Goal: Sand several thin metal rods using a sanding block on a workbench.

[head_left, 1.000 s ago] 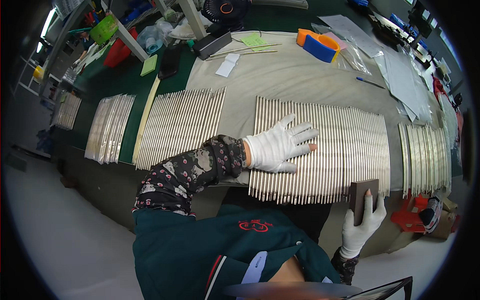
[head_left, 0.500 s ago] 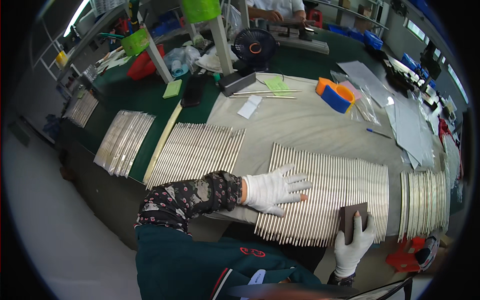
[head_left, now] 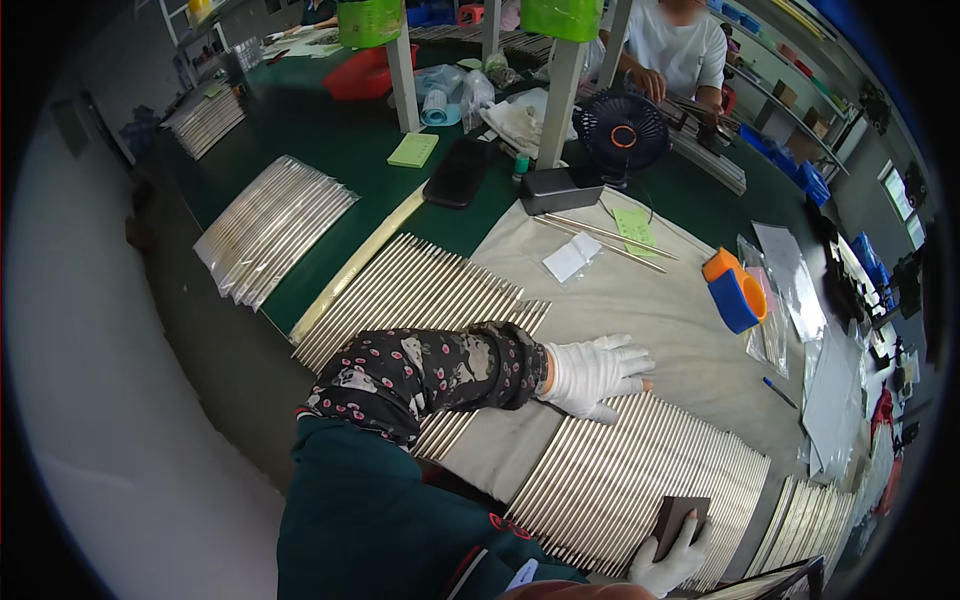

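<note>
A wide row of thin silvery metal rods (head_left: 640, 470) lies side by side on the grey cloth in front of me. My left hand (head_left: 598, 378), in a white glove with some fingertips bare, rests flat with fingers spread at the far left ends of these rods. In my right hand (head_left: 672, 565), gloved the same way, is a dark brown rectangular block (head_left: 680, 522), pressed on the rods toward their near right part. A second row of rods (head_left: 400, 290) lies to the left, partly hidden beneath my left sleeve.
Plastic-wrapped rod bundles (head_left: 275, 230) lie at left; more rods (head_left: 805, 530) at right. Beyond the cloth (head_left: 640, 310) are a black fan (head_left: 622, 135), a dark box (head_left: 560, 188) and a phone (head_left: 460, 172). An orange-blue tape ring (head_left: 735, 290) sits at right. A co-worker (head_left: 675, 50) handles bars across the table.
The view has turned, so the scene appears tilted. My left hand has slid from across the rods to their far ends. My right hand still holds the block on the rods.
</note>
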`<state>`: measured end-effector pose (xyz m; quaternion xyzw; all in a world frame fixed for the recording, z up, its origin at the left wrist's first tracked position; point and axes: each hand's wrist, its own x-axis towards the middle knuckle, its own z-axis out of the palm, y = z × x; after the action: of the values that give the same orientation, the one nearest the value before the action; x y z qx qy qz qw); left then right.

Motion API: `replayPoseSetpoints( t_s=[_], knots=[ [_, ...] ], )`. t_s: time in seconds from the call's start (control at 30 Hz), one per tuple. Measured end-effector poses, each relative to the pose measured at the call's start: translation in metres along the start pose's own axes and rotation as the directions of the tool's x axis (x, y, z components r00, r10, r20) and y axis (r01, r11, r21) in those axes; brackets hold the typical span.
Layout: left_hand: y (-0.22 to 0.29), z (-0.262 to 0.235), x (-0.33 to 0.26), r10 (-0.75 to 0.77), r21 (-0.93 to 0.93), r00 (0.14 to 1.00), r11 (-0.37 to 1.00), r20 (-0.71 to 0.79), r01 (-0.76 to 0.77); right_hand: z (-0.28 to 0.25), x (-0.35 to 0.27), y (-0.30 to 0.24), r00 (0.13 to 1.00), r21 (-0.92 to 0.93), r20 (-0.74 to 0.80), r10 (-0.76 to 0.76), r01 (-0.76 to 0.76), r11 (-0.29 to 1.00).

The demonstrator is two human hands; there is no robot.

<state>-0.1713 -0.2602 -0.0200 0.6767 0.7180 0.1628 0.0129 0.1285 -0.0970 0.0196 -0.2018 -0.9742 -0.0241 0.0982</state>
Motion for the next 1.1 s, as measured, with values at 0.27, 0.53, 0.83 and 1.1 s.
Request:
replayPoseSetpoints(
  t_s=[0.27, 0.53, 0.83, 1.1],
  knots=[
    [-0.003, 0.000, 0.002, 0.027, -0.062, 1.000, 0.998, -0.008, -0.027, -0.010, 0.002, -0.004, 0.991, -0.034, 0.111, 0.074, -0.070, 0.997],
    [-0.012, -0.007, 0.005, 0.093, -0.091, 0.986, 0.993, 0.136, -0.081, -0.001, 0.002, -0.002, 1.000, -0.013, -0.024, 0.011, -0.011, 1.000],
    [-0.022, 0.001, 0.006, 0.133, -0.135, 0.982, 0.984, 0.132, -0.115, -0.006, 0.004, -0.006, 0.997, 0.008, -0.067, -0.037, 0.038, 0.999],
    [-0.022, -0.004, 0.006, 0.137, -0.139, 0.979, 0.983, 0.150, -0.117, 0.049, -0.012, 0.026, 0.986, 0.041, -0.155, 0.053, -0.047, 0.998]
  ],
)
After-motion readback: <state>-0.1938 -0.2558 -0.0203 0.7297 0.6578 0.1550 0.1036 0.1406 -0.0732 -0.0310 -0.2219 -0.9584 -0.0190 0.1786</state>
